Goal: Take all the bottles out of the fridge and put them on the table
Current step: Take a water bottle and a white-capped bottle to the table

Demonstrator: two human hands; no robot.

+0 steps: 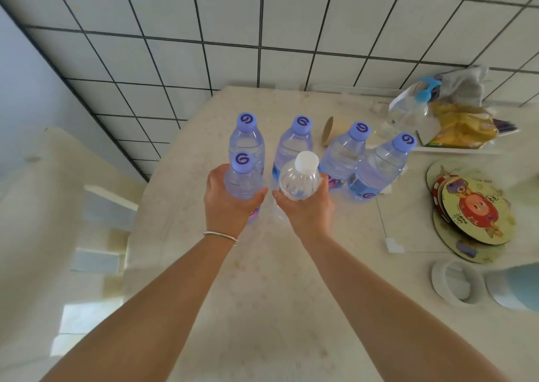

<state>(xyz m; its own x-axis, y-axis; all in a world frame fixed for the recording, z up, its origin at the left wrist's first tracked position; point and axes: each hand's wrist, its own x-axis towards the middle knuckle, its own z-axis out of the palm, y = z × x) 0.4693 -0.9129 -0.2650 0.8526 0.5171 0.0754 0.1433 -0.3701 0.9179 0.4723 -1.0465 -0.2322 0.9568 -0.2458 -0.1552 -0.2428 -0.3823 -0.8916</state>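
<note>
Wrapping 2 upright bottles, fingers [323, 181] curl behind the white-capped bottle [300, 179].

Round picture mats [475, 215], tape roll [455, 282].

Pale blues and cream on a gridded white wall

Five clear bottles [291, 145] have lilac caps [247, 121] with dark purple swirls; one bottle [299, 182] has a plain white cap. The table [262, 294] is cream with faint speckles. Far wall tiles [175, 55] are white with dark grout. The right-hand coasters [475, 209] show a red cartoon on yellow.
</note>
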